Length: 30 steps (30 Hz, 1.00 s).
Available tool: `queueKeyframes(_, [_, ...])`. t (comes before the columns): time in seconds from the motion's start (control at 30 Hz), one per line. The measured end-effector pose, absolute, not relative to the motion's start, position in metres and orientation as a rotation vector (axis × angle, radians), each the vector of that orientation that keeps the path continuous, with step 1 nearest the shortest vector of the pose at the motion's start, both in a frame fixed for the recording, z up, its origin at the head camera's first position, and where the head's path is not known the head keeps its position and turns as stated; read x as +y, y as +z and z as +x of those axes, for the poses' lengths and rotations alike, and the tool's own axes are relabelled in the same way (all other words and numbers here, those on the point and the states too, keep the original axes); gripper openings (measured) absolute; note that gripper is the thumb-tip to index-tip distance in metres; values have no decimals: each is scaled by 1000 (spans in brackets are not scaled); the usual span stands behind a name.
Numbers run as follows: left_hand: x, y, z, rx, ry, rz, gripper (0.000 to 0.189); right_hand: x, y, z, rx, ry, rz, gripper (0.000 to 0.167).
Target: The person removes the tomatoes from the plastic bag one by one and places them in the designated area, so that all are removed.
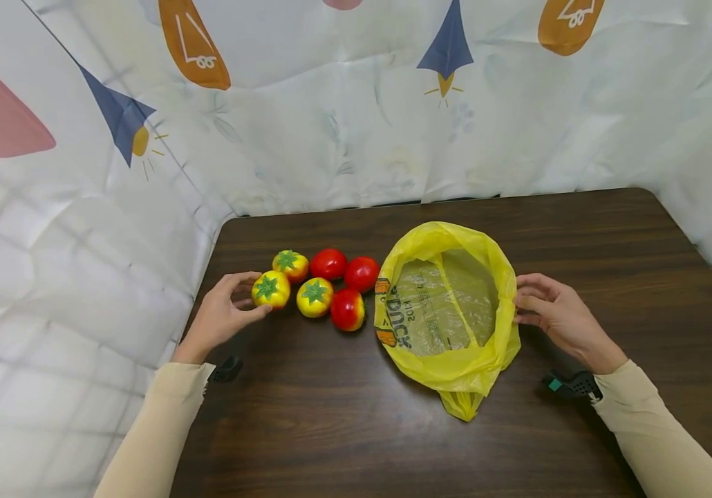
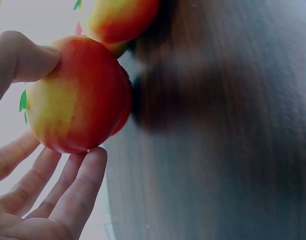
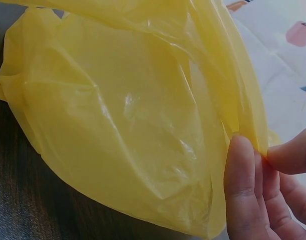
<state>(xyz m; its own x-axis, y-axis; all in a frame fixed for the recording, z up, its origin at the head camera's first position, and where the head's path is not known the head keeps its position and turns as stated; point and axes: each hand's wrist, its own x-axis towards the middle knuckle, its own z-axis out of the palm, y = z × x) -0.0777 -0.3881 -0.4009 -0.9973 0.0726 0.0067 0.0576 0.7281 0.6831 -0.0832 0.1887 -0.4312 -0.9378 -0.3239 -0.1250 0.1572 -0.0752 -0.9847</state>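
My left hand holds a red-and-yellow toy tomato with a green star-shaped top, at the near left of a group of similar ones. In the left wrist view the thumb presses one side of this tomato and the fingertips meet the other. A yellow plastic bag stands on the table with its mouth spread wide and dark printing on the left side. My right hand pinches the bag's right rim; the right wrist view shows thumb and fingers on the thin yellow film.
Beside the held tomato, between it and the bag, lie several more: two yellow-topped tomatoes, a red-and-yellow one and red ones. A dark wood-grain table carries everything. Printed white cloth hangs behind and at the sides.
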Motion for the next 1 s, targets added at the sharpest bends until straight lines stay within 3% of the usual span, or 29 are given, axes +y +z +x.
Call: queueKeyframes(1.0, [-385,-424,-71,2833,1112,156,73,201,-436,-78,1946,-2056,-156,25])
